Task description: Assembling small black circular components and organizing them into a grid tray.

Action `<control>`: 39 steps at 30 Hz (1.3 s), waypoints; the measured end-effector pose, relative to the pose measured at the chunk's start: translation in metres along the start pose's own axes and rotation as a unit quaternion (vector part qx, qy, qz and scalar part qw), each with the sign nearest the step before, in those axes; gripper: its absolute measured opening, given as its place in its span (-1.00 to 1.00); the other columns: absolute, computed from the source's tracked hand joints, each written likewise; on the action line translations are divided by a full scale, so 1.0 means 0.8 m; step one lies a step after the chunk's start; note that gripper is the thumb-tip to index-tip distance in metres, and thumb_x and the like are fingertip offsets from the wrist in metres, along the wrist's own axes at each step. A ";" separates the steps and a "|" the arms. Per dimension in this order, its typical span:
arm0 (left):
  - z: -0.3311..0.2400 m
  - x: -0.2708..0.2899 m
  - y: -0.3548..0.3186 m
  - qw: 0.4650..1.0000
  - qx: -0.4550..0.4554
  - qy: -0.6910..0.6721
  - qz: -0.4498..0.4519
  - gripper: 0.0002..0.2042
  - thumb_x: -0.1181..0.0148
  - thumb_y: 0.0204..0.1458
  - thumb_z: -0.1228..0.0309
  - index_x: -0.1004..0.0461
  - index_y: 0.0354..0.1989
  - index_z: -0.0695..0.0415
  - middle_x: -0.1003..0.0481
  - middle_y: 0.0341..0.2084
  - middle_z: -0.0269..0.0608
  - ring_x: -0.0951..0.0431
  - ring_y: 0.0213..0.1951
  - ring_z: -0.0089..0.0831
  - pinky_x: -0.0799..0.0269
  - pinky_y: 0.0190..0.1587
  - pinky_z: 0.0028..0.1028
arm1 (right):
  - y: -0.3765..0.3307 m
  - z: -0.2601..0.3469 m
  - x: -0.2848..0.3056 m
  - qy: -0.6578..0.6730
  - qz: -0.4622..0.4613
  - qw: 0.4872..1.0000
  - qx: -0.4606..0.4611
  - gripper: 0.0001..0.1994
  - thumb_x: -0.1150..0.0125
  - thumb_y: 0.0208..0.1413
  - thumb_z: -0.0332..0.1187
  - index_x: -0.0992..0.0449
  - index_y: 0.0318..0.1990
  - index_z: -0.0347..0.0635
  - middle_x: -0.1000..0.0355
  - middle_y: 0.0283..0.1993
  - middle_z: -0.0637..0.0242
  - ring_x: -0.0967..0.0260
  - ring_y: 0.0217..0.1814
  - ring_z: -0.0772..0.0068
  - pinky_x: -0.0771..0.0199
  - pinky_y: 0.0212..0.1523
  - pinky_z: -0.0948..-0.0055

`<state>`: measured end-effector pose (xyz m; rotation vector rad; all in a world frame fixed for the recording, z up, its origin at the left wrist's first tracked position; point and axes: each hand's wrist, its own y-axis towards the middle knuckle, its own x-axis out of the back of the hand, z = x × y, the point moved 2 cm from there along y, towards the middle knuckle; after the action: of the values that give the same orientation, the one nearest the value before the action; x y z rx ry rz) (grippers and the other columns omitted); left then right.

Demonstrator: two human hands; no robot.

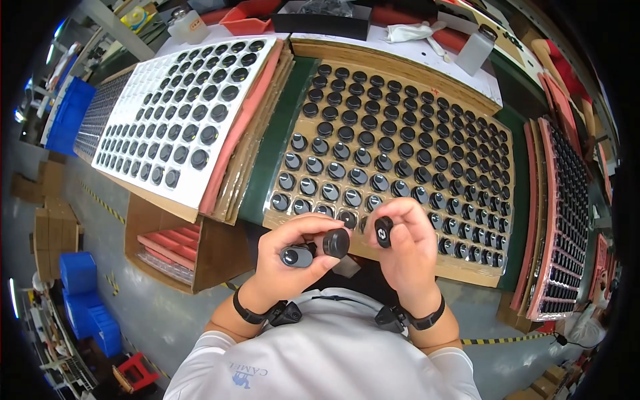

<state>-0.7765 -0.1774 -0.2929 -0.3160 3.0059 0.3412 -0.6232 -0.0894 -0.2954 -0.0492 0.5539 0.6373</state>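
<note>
My left hand (283,270) is closed around two black parts. One is a round black cap (336,243) pinched at the fingertips; the other is a glossy dark rounded part (297,256) lying against the palm and fingers. A small black disc (383,232) with a white mark on its face is held between the thumb and fingers of my right hand (415,257). Both hands are raised over the near edge of a clear tray (460,268) on brown board. Rows of black round parts fill it, domed matte ones toward the back, glossy ones toward the front.
A white tray (193,193) of black parts sits to the left on stacked red and brown sheets. More filled trays (560,220) stand at the right. Behind are a bottle (477,50), a white glove (408,32) and a black box (320,25). An open carton (143,227) stands below left.
</note>
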 end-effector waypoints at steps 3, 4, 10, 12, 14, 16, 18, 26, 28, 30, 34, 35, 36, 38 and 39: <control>-0.002 -0.004 0.001 0.999 -0.033 0.033 0.005 -0.61 -0.26 -0.18 0.65 -0.44 -0.08 0.31 -0.46 -0.16 -0.06 -0.48 -0.31 -0.55 -0.40 -0.24 -0.58 | -0.002 0.011 -0.004 -0.156 0.056 0.984 0.068 -0.66 -0.09 0.17 -0.22 -0.31 -0.07 -0.32 -0.28 -0.35 0.34 -0.19 -0.37 0.55 -0.18 -0.32 0.59; -0.007 -0.005 0.001 0.996 -0.051 0.075 0.008 -0.61 -0.27 -0.19 0.65 -0.44 -0.09 0.31 -0.46 -0.17 -0.07 -0.45 -0.36 -0.56 -0.39 -0.28 -0.59 | -0.002 0.014 -0.006 -0.234 0.085 0.963 0.101 -0.66 -0.09 0.17 -0.22 -0.30 -0.07 -0.32 -0.27 -0.35 0.35 -0.17 -0.38 0.57 -0.16 -0.33 0.59; -0.024 -0.016 0.003 0.968 -0.137 0.209 0.018 -0.60 -0.29 -0.24 0.66 -0.44 -0.11 0.31 -0.46 -0.21 -0.06 -0.31 -0.55 -0.61 -0.32 -0.46 -0.61 | 0.000 0.013 -0.018 -0.305 0.078 0.938 0.144 -0.76 -0.12 0.13 -0.36 -0.34 -0.11 -0.29 -0.30 -0.34 0.35 -0.20 -0.38 0.59 -0.21 -0.32 0.61; -0.024 -0.015 0.002 0.970 -0.129 0.208 0.016 -0.60 -0.29 -0.24 0.66 -0.44 -0.12 0.31 -0.46 -0.22 -0.06 -0.31 -0.55 -0.61 -0.32 -0.46 -0.61 | -0.001 0.005 -0.019 -0.179 0.063 0.980 0.060 -0.73 -0.08 0.14 -0.33 -0.30 -0.10 -0.31 -0.25 -0.33 0.35 -0.15 -0.37 0.60 -0.16 -0.32 0.60; -0.024 -0.014 0.000 0.972 -0.113 0.205 0.012 -0.60 -0.29 -0.24 0.66 -0.45 -0.12 0.31 -0.46 -0.22 -0.06 -0.32 -0.55 -0.61 -0.33 -0.46 -0.62 | -0.001 0.007 -0.014 -0.211 0.082 0.971 0.083 -0.75 -0.06 0.15 -0.34 -0.29 -0.10 -0.31 -0.26 -0.31 0.34 -0.15 -0.37 0.60 -0.17 -0.31 0.60; -0.024 -0.014 0.001 0.972 -0.119 0.201 0.013 -0.60 -0.29 -0.24 0.66 -0.45 -0.12 0.31 -0.46 -0.22 -0.06 -0.32 -0.55 -0.61 -0.33 -0.46 -0.62 | -0.001 0.010 -0.011 -0.275 0.121 0.945 0.128 -0.77 -0.01 0.17 -0.36 -0.29 -0.10 -0.31 -0.28 -0.28 0.31 -0.16 -0.36 0.60 -0.19 -0.29 0.60; -0.025 -0.014 0.002 0.972 -0.133 0.192 0.016 -0.60 -0.29 -0.24 0.66 -0.45 -0.12 0.31 -0.46 -0.23 -0.06 -0.32 -0.55 -0.61 -0.33 -0.46 -0.62 | -0.003 0.009 -0.018 -0.203 0.102 0.970 0.088 -0.77 -0.02 0.17 -0.36 -0.28 -0.10 -0.31 -0.29 -0.27 0.31 -0.16 -0.36 0.61 -0.20 -0.29 0.60; -0.026 -0.011 0.000 0.973 -0.123 0.193 0.015 -0.59 -0.29 -0.24 0.66 -0.45 -0.10 0.31 -0.46 -0.22 -0.05 -0.34 -0.55 -0.61 -0.34 -0.45 -0.62 | -0.003 0.008 -0.020 -0.222 0.118 0.962 0.104 -0.76 0.01 0.19 -0.34 -0.27 -0.09 -0.31 -0.29 -0.26 0.32 -0.15 -0.36 0.63 -0.19 -0.31 0.62; -0.027 -0.011 0.000 0.973 -0.121 0.198 0.015 -0.59 -0.29 -0.24 0.66 -0.45 -0.10 0.31 -0.46 -0.22 -0.05 -0.34 -0.55 -0.61 -0.34 -0.44 -0.62 | -0.005 0.008 -0.023 -0.029 0.053 0.998 0.000 -0.73 -0.02 0.18 -0.32 -0.27 -0.08 -0.31 -0.28 -0.26 0.33 -0.13 -0.37 0.63 -0.18 -0.33 0.64; -0.028 -0.011 0.000 0.971 -0.118 0.208 0.016 -0.59 -0.29 -0.24 0.66 -0.45 -0.11 0.32 -0.46 -0.22 -0.04 -0.34 -0.54 -0.61 -0.34 -0.44 -0.62 | -0.004 0.006 -0.022 -0.100 0.077 0.992 0.021 -0.73 -0.01 0.18 -0.31 -0.27 -0.07 -0.31 -0.27 -0.26 0.33 -0.13 -0.36 0.63 -0.18 -0.33 0.63; -0.025 -0.004 -0.001 0.977 -0.112 0.182 0.017 -0.59 -0.29 -0.24 0.65 -0.45 -0.10 0.32 -0.46 -0.22 -0.03 -0.34 -0.54 -0.61 -0.34 -0.43 -0.63 | -0.002 0.006 -0.022 -0.171 0.120 0.977 0.036 -0.72 -0.01 0.18 -0.31 -0.27 -0.05 -0.31 -0.25 -0.27 0.34 -0.13 -0.33 0.61 -0.18 -0.31 0.62; -0.025 -0.003 -0.001 0.977 -0.112 0.183 0.015 -0.59 -0.29 -0.24 0.65 -0.45 -0.10 0.32 -0.46 -0.22 -0.03 -0.34 -0.54 -0.61 -0.34 -0.43 -0.63 | -0.002 0.008 -0.022 -0.105 0.113 0.988 0.009 -0.72 -0.03 0.17 -0.33 -0.27 -0.05 -0.31 -0.25 -0.28 0.34 -0.13 -0.32 0.60 -0.18 -0.30 0.61; -0.025 -0.002 -0.001 0.975 -0.116 0.187 0.013 -0.59 -0.29 -0.23 0.64 -0.45 -0.10 0.33 -0.46 -0.22 -0.03 -0.35 -0.53 -0.61 -0.34 -0.43 -0.63 | -0.001 0.009 -0.022 -0.038 0.104 0.994 -0.019 -0.72 -0.05 0.15 -0.35 -0.27 -0.05 -0.31 -0.25 -0.28 0.35 -0.14 -0.31 0.59 -0.17 -0.29 0.61; -0.027 -0.002 -0.001 0.973 -0.124 0.194 0.012 -0.59 -0.29 -0.23 0.63 -0.45 -0.10 0.33 -0.46 -0.22 -0.03 -0.35 -0.53 -0.61 -0.34 -0.43 -0.62 | 0.002 0.014 -0.019 -0.094 0.112 0.989 0.001 -0.74 -0.10 0.11 -0.40 -0.30 -0.08 -0.29 -0.27 -0.28 0.34 -0.16 -0.32 0.58 -0.19 -0.31 0.59; -0.026 -0.001 -0.001 0.973 -0.124 0.193 0.010 -0.59 -0.29 -0.23 0.63 -0.45 -0.10 0.33 -0.46 -0.22 -0.03 -0.35 -0.53 -0.61 -0.34 -0.43 -0.62 | 0.004 0.017 -0.017 -0.150 0.118 0.981 0.022 -0.75 -0.15 0.06 -0.45 -0.33 -0.10 -0.27 -0.29 -0.28 0.33 -0.18 -0.34 0.57 -0.21 -0.33 0.58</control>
<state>-0.7771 -0.1826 -0.2724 -0.4169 3.3490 0.7411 -0.6276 -0.0913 -0.2766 0.1535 0.2826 0.8456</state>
